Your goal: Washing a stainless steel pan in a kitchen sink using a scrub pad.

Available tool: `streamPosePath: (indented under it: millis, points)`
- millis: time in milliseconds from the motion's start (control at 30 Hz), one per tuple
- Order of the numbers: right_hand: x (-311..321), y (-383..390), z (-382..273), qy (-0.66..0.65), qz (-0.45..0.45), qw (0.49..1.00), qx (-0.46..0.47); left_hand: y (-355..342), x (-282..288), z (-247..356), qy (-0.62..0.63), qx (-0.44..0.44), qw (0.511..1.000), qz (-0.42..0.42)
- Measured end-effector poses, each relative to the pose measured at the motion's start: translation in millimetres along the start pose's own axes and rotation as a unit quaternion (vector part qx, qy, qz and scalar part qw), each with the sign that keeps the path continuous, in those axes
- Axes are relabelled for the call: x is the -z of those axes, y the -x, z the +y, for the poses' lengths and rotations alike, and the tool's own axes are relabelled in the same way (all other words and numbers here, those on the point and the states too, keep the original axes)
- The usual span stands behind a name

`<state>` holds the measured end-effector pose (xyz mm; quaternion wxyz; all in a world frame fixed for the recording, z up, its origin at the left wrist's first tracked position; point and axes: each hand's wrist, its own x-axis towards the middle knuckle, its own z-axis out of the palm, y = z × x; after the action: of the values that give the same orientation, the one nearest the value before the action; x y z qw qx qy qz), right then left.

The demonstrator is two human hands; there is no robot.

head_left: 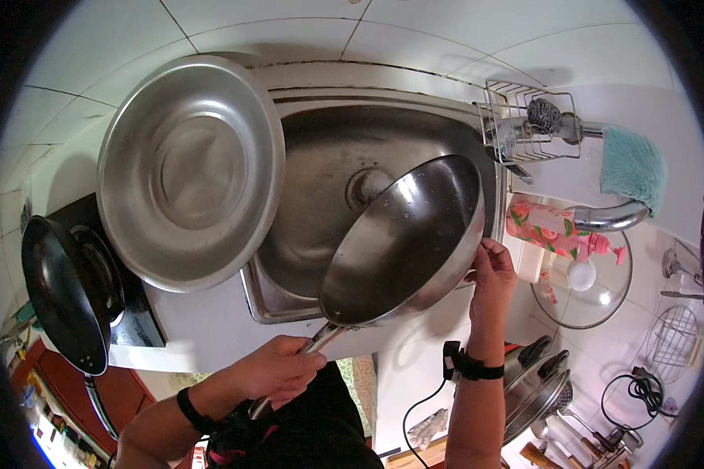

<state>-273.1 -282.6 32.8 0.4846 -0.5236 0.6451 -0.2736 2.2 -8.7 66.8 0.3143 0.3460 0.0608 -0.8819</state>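
Note:
A steel wok (414, 242) hangs tilted over the sink (313, 195), its inside facing up and left with small droplets on it. My left hand (281, 371) is wrapped round its metal handle. At the wok's right side my right hand (493, 273) grips the edge, the fingertips partly hidden behind the metal. Behind the wok the sink's drain (365, 187) shows in part. A large round metal basin (195, 172) lies over the sink's left edge and the counter.
A black frying pan (66, 297) sits on the stove at left. Right of the sink are a wire rack (528, 125) with a steel scourer (544, 115), a teal cloth (633, 164) on the faucet, a pink bottle (540, 223) and a glass lid (594, 301). Several lids stand at lower right.

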Motion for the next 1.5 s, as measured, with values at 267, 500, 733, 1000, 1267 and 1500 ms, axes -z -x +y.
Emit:
streamPosePath:
  millis: [267, 500, 733, 1000, 1267, 1500]
  points:
    - [-12.9, 2.2, 4.1, 0.019, 0.0, 1.0, -0.017, 1.1, 3.4, -3.1, 0.032, 0.01, 0.999, -0.008]
    - [-24.4, 10.4, 11.2, 0.005, -0.025, 0.998, -0.057, -3.2, 8.8, 0.5, 0.123, -0.004, 0.992, -0.032]
    - [-37.7, 16.9, 15.2, 0.014, -0.058, 0.994, -0.091, -16.6, 4.7, 9.7, 0.138, -0.003, 0.99, -0.029]
    - [-54.3, 22.2, 26.1, 0.004, -0.066, 0.995, -0.08, -28.9, -3.5, 17.2, 0.156, 0.008, 0.988, -0.011]
    - [-59.6, 21.2, 40.5, 0.016, -0.066, 0.995, -0.072, -31.7, -22.6, 35.4, 0.143, 0.004, 0.99, 0.016]
    - [-75.6, 26.4, 48.8, 0.146, 0.024, 0.988, 0.04, -38.7, -38.2, 40.4, 0.045, -0.009, 0.995, 0.086]
